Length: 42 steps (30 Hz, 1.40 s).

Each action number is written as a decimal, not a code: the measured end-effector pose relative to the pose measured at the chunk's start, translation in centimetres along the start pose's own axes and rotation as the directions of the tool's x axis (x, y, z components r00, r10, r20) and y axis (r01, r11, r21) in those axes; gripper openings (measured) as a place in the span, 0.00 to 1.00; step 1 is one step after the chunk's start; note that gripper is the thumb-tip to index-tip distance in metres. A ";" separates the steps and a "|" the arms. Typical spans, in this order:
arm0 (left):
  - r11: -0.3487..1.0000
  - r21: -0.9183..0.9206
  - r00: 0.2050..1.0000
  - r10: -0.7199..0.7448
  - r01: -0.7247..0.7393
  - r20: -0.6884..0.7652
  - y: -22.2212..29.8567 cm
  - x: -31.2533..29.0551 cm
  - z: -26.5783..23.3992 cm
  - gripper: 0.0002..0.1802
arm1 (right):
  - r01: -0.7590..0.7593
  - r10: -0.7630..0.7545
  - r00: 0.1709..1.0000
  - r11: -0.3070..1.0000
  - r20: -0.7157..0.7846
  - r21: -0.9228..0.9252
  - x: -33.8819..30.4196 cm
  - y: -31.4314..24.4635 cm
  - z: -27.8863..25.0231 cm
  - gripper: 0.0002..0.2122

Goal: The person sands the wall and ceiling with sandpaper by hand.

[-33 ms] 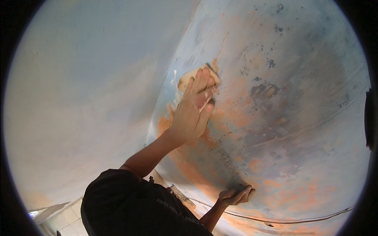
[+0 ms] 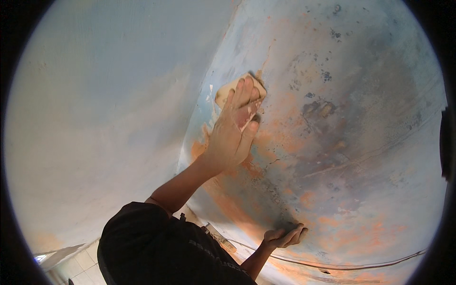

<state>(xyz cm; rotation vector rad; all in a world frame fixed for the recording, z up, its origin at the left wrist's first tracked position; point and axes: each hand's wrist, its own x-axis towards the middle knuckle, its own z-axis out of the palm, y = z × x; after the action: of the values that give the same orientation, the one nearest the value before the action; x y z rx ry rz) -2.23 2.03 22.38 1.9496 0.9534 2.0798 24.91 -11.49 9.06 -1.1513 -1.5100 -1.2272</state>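
Wall [image 2: 370, 156] patchy, orange-stained; tiles [image 2: 84, 264] beyond. Left hand [image 2: 229, 135]: fingers hold tan block [image 2: 223, 96]; right hand [image 2: 287, 237] fingers: cannot tell.

There are 2 hands [image 2: 225, 142] [image 2: 287, 237], 1 beige pad [image 2: 225, 97], 1 black shirt [image 2: 161, 247] and 2 painted surfaces [image 2: 118, 95] [image 2: 361, 161].

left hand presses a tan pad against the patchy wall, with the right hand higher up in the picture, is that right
Not quite: the head view shows the right hand lower in the picture, not higher. The left hand presses a tan pad against the patchy wall.
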 end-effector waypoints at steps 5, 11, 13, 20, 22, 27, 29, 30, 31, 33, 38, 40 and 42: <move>0.996 -0.050 0.997 -0.077 0.075 -0.032 0.3 -0.3 0.0 0.22 | -0.032 0.032 0.999 0.999 0.003 -0.031 -0.5 0.1 0.1 0.20; 0.990 0.042 0.982 -0.138 0.133 0.132 -0.9 -5.8 0.1 0.24 | -0.006 0.006 1.000 1.000 0.022 -0.028 -0.5 0.2 -0.2 0.20; 0.992 0.049 0.979 -0.123 0.117 0.162 -2.4 -8.6 -0.2 0.24 | -0.003 0.003 1.000 1.000 0.028 -0.013 -0.5 0.1 -0.2 0.20; 0.989 0.076 0.969 -0.142 0.129 0.204 -3.3 -9.3 0.6 0.22 | -0.030 0.030 0.999 0.999 0.029 -0.030 -0.5 0.4 -0.1 0.20; 0.997 0.033 0.978 -0.077 0.072 0.193 -3.1 -7.8 0.6 0.23 | 0.027 -0.027 1.000 1.000 -0.004 -0.003 -0.3 0.2 0.0 0.20; 0.998 -0.037 0.923 0.066 -0.056 0.379 0.4 -4.4 2.0 0.22 | 0.016 -0.017 1.000 0.999 -0.010 -0.033 -1.0 0.4 0.0 0.19; 0.914 0.019 0.771 0.331 -0.405 0.544 1.3 -4.9 3.9 0.20 | 0.007 -0.007 1.000 0.999 -0.001 -0.042 -0.9 0.2 0.0 0.19; 0.914 0.010 0.767 0.333 -0.405 0.549 1.9 -5.4 4.4 0.20 | 0.004 -0.004 1.000 1.000 -0.002 -0.027 -0.8 0.1 0.0 0.19; 0.917 -0.056 0.773 0.364 -0.395 0.520 2.4 -5.9 4.8 0.19 | 0.001 -0.001 1.000 1.000 -0.003 -0.013 -0.8 0.1 0.0 0.19; 0.912 -0.143 0.771 0.403 -0.385 0.493 2.7 -6.3 5.2 0.19 | -0.005 0.005 1.000 0.999 0.005 0.038 -1.7 0.8 0.3 0.19; 0.993 -0.118 0.933 0.046 -0.004 0.356 -2.2 -7.6 3.8 0.17 | -0.058 0.052 0.991 0.997 0.124 0.045 -1.6 -0.1 -0.3 0.19; 0.993 -0.107 0.984 -0.040 0.059 0.174 -3.7 -6.9 2.5 0.19 | -0.093 0.106 0.967 0.993 0.230 -0.070 -2.4 -0.1 -1.3 0.20; 0.967 0.088 0.971 0.238 -0.241 0.036 -4.0 -5.5 1.3 0.20 | -0.123 0.233 0.882 0.953 0.410 -0.277 -4.6 0.2 -2.3 0.26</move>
<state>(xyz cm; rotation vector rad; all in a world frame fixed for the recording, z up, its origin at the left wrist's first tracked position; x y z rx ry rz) -1.47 2.83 15.53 2.2323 0.8599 2.1632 26.21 -14.36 5.05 -1.7896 -1.5539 -1.0908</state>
